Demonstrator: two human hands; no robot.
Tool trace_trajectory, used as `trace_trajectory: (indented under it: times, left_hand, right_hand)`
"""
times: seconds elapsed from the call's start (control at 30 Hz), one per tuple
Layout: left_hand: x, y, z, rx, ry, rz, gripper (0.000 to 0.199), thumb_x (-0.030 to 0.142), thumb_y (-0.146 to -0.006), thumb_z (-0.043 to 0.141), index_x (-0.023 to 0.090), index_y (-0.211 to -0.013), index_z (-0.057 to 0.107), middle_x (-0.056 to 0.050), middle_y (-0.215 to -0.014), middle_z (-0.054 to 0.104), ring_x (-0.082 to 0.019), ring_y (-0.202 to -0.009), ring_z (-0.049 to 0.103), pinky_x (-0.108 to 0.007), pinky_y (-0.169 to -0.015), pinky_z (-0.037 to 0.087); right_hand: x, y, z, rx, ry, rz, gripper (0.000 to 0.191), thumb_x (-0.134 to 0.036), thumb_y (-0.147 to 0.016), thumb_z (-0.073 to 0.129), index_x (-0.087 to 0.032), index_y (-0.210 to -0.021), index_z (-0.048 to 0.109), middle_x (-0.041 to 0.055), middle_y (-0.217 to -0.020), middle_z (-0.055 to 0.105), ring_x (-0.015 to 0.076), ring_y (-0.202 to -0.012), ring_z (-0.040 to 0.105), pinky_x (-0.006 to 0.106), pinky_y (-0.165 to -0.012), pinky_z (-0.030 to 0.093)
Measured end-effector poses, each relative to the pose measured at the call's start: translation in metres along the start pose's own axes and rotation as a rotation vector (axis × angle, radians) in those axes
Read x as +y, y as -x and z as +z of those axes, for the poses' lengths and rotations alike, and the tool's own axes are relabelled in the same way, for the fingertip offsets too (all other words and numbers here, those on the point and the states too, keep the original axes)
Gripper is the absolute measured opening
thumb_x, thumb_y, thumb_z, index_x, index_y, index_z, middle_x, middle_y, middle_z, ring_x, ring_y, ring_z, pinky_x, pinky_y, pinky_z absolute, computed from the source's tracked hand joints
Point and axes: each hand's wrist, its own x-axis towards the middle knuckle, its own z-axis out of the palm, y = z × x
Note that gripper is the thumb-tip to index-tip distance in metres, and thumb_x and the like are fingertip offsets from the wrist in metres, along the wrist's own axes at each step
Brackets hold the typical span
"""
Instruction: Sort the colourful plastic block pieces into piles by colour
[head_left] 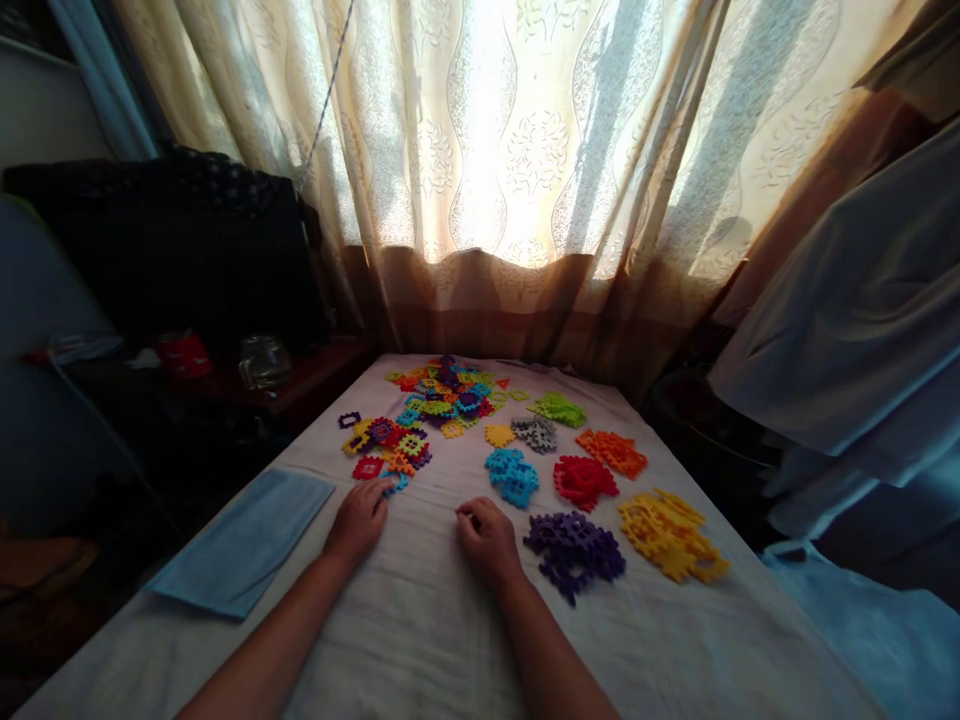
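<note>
My left hand (360, 517) is at the near edge of a mixed heap of plastic interlocking pieces (394, 437), its fingertips closed on a blue interlocking piece (397, 483). A red square piece (367, 468) lies just beyond those fingers. My right hand (486, 540) rests on the sheet with its fingers curled in, and nothing shows in them. Beside it sits a purple pile (576, 550), with a blue pile (511, 476) a little farther off. Red (585, 482), yellow (671, 535), orange (613, 453), grey (535, 433) and green (559, 408) piles lie to the right.
A larger mixed heap (450, 390) spreads at the far end of the sheet-covered surface (420, 620). A flat light-blue packet (244, 540) lies at left. Curtains (510, 150) hang behind, a dark screen (172, 260) stands left, and clothes (847, 270) hang right.
</note>
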Motion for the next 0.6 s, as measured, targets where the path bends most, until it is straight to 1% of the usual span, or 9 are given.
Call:
trace_trajectory:
  times: [0.07,0.17,0.27,0.33,0.43,0.6]
  left_hand:
    - [0.001,-0.004,-0.001,-0.005,-0.027,-0.005,0.033,0.018,-0.081,0.048,0.022,-0.107,0.067,-0.007,-0.111,0.07,-0.022,-0.107,0.062,-0.039,-0.099,0.047]
    - [0.002,-0.018,0.001,-0.017,-0.078,-0.029,0.032,0.025,-0.083,0.052,0.021,-0.112,0.065,-0.009,-0.115,0.067,-0.025,-0.11,0.059,-0.043,-0.101,0.043]
    - [0.002,-0.036,0.005,-0.056,-0.125,-0.044,0.032,0.03,-0.084,0.055,0.025,-0.114,0.065,-0.009,-0.115,0.067,-0.026,-0.108,0.058,-0.044,-0.099,0.041]
    - [0.002,-0.045,0.006,-0.092,-0.149,-0.049,0.028,0.031,-0.084,0.056,0.026,-0.109,0.067,-0.008,-0.108,0.068,-0.026,-0.103,0.059,-0.044,-0.096,0.041]
    - [-0.001,-0.053,0.005,-0.137,-0.176,-0.056,0.022,0.03,-0.084,0.055,0.024,-0.1,0.069,-0.008,-0.099,0.069,-0.026,-0.094,0.061,-0.042,-0.09,0.042]
    - [-0.005,-0.058,-0.003,-0.188,-0.178,-0.028,0.017,0.03,-0.083,0.055,0.025,-0.092,0.069,-0.005,-0.095,0.071,-0.024,-0.091,0.062,-0.038,-0.088,0.041]
  right_hand:
    - [0.0,0.0,0.0,-0.012,-0.013,0.003,0.019,-0.017,-0.079,0.049,-0.019,-0.077,0.068,0.0043,-0.079,0.066,0.0156,-0.073,0.061,0.024,-0.069,0.044]
    - [0.001,0.0,0.0,-0.018,-0.021,0.01,0.019,-0.02,-0.08,0.049,-0.019,-0.077,0.068,0.0045,-0.079,0.066,0.0163,-0.074,0.062,0.025,-0.069,0.044]
    - [0.002,-0.001,0.001,-0.011,-0.025,0.017,0.019,-0.021,-0.081,0.049,-0.02,-0.077,0.067,0.0041,-0.078,0.066,0.0168,-0.075,0.062,0.026,-0.069,0.045]
    - [0.001,-0.002,0.001,-0.008,-0.033,0.024,0.018,-0.021,-0.08,0.049,-0.02,-0.076,0.067,0.0037,-0.078,0.066,0.0168,-0.074,0.062,0.026,-0.069,0.045]
    - [0.0,-0.002,0.0,-0.012,-0.052,0.042,0.017,-0.019,-0.079,0.05,-0.021,-0.075,0.067,0.0033,-0.078,0.065,0.0164,-0.073,0.061,0.026,-0.067,0.045]
    - [0.001,-0.005,0.0,0.028,-0.091,0.066,0.018,-0.019,-0.079,0.049,-0.021,-0.075,0.067,0.0029,-0.076,0.065,0.016,-0.072,0.061,0.025,-0.066,0.045]
